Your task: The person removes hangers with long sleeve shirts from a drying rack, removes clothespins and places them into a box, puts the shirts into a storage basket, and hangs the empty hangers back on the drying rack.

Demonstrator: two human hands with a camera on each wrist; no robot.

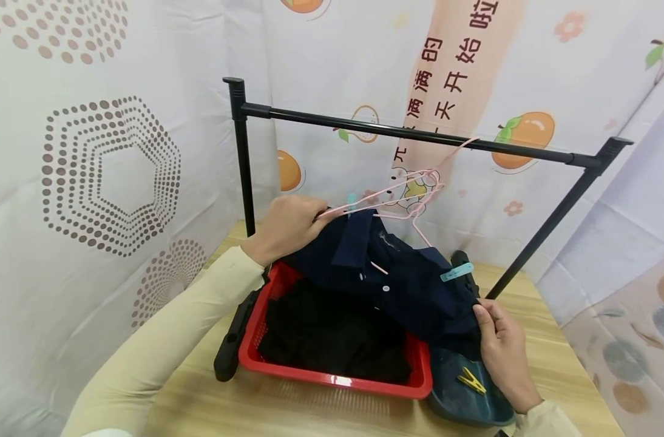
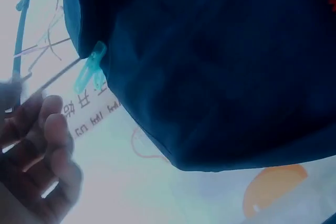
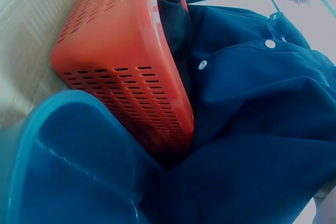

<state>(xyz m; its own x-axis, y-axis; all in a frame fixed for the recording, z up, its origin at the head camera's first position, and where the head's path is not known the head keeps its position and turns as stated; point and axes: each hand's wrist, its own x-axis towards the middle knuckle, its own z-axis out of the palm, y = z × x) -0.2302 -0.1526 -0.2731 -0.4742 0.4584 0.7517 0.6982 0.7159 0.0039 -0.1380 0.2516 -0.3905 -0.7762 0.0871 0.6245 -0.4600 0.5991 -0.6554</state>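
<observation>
A navy buttoned shirt [image 1: 386, 273] hangs spread over the back of the red basket, its collar toward the left. My left hand [image 1: 288, 227] grips one end of a pink clothes hanger [image 1: 386, 194], whose hook sits over the black rail. At the right, my right hand [image 1: 501, 346] pinches the shirt's edge between thumb and fingers. One teal clothespin [image 1: 456, 272] is on the shirt's right part. Another teal clothespin [image 2: 92, 66] is at the shirt's edge near my left hand, in the left wrist view. White buttons [image 3: 270, 43] show on the shirt front.
A black garment rack [image 1: 365, 126] spans the table behind the basket. Dark clothes [image 1: 337, 334] fill the red basket [image 1: 334, 380]. To its right stands a dark blue bin [image 1: 452, 406] holding a yellow clothespin [image 1: 471, 380]. Printed curtains [image 1: 332, 73] close off the back and sides.
</observation>
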